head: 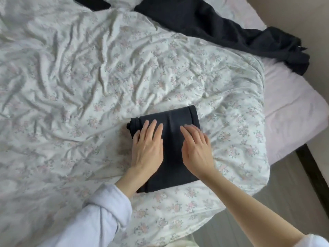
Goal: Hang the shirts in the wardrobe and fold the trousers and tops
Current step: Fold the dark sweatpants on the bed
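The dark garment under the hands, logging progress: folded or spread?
Folded: the dark garment is a compact rectangle with stacked edges, both hands flat on it.

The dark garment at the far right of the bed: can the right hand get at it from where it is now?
Probably yes. The right hand lies flat on the folded dark garment, holding nothing, and only bare floral duvet lies between it and the unfolded dark garment. It would likely need a forward stretch.

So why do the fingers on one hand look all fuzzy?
Head view: the right hand is motion-blurred at its fingertips, while the left hand on the folded dark garment looks sharp; soft, even light, no glare.
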Demonstrator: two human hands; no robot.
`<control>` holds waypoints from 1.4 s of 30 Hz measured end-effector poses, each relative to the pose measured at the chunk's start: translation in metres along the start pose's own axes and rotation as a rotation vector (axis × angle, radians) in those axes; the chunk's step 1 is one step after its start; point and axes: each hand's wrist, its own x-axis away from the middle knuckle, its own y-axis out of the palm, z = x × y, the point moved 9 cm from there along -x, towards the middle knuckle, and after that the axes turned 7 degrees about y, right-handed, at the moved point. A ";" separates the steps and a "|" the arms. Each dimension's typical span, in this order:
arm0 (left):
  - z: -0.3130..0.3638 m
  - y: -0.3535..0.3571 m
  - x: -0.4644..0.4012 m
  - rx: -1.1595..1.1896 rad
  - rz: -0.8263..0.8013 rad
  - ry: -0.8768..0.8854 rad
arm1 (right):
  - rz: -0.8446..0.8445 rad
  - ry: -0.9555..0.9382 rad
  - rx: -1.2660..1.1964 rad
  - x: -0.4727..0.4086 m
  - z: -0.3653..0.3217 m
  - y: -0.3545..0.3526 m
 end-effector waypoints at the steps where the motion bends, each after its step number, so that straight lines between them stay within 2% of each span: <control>1: -0.004 0.011 -0.011 -0.008 -0.042 -0.019 | -0.052 0.017 0.000 -0.016 -0.002 0.011; 3: -0.020 0.042 -0.028 -0.074 -0.185 -0.071 | -0.231 0.006 0.063 -0.043 0.001 0.048; 5: -0.054 0.068 -0.032 -0.154 -0.312 -0.208 | -0.365 -0.031 0.237 -0.058 0.019 0.083; 6: -0.074 0.073 -0.033 -0.173 -0.351 -0.298 | -0.403 -0.011 0.308 -0.064 0.035 0.093; 8: -0.103 0.069 -0.034 -0.188 -0.382 -0.397 | -0.426 0.148 0.356 -0.076 0.074 0.092; 10: -0.117 0.055 -0.036 -0.163 -0.312 -0.412 | -0.403 0.288 0.340 -0.084 0.103 0.077; 13: -0.116 0.019 -0.027 0.016 0.039 -0.449 | -0.175 0.287 0.152 -0.076 0.099 0.045; 15: -0.090 0.006 -0.025 0.050 0.195 -0.316 | -0.095 0.257 -0.021 -0.059 0.075 0.037; 16: -0.068 0.009 -0.025 0.020 0.186 -0.182 | -0.129 0.223 -0.064 -0.048 0.060 0.042; 18: -0.035 0.040 -0.020 -0.103 -0.028 0.066 | -0.279 0.086 0.014 -0.020 0.038 0.067; 19: -0.037 0.056 -0.017 -0.172 -0.152 0.100 | -0.333 0.055 0.093 -0.006 0.040 0.078; 20: -0.050 0.063 -0.017 -0.224 -0.234 0.048 | -0.365 0.085 0.150 0.003 0.052 0.084; 22: -0.090 0.061 -0.022 -0.269 -0.298 -0.165 | -0.330 0.314 0.162 0.017 0.093 0.074; 24: -0.114 0.051 -0.040 -0.238 -0.290 -0.271 | -0.206 0.483 0.051 0.032 0.113 0.049; 25: -0.112 0.045 -0.053 -0.199 -0.267 -0.227 | -0.122 0.508 -0.021 0.040 0.108 0.037; 27: -0.085 0.042 -0.079 -0.103 -0.268 -0.027 | 0.035 0.618 -0.218 0.067 0.098 0.024; 29: -0.056 0.054 -0.095 -0.002 -0.365 0.109 | 0.107 0.929 -0.554 0.104 0.092 0.028; 31: -0.051 0.071 -0.107 0.051 -0.474 0.086 | 0.047 1.305 -0.889 0.138 0.082 0.061; 33: -0.057 0.079 -0.119 0.082 -0.506 0.023 | -0.116 1.541 -1.145 0.154 0.062 0.096; 34: -0.060 0.081 -0.124 0.083 -0.496 0.008 | -0.147 1.572 -1.272 0.153 0.052 0.108; 37: -0.052 0.088 -0.128 -0.013 -0.493 0.067 | -0.033 1.539 -1.532 0.141 0.037 0.117; 40: -0.044 0.084 -0.113 0.008 -0.500 0.059 | 0.077 1.411 -1.539 0.126 0.036 0.102; 42: -0.036 0.067 -0.103 0.045 -0.431 0.050 | 0.159 1.324 -1.425 0.119 0.037 0.083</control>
